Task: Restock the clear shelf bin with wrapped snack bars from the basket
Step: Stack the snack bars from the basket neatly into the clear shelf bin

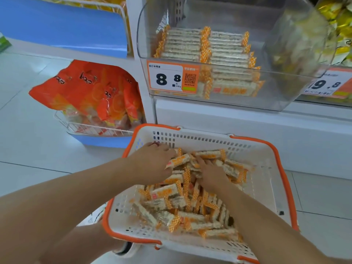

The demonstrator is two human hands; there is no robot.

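Note:
A white basket with an orange rim (266, 180) sits on the floor in front of me, holding a loose heap of wrapped snack bars (182, 208) with orange checked ends. My left hand (152, 164) reaches into the heap and holds one bar (179, 161) near the far wall. To its right, my right hand (211, 174) lies among the bars, fingers spread on them; whether it grips one I cannot tell. Above, the clear shelf bin (282, 96) contains neat rows of the same bars (207, 52) and carries an 8.8 price tag (173, 78).
A wire rack with orange snack bags (91, 92) stands left of the bin on a blue base. Another clear bin with yellow packets (339, 20) and a 19.8 tag sits at the right. White tiled floor surrounds the basket.

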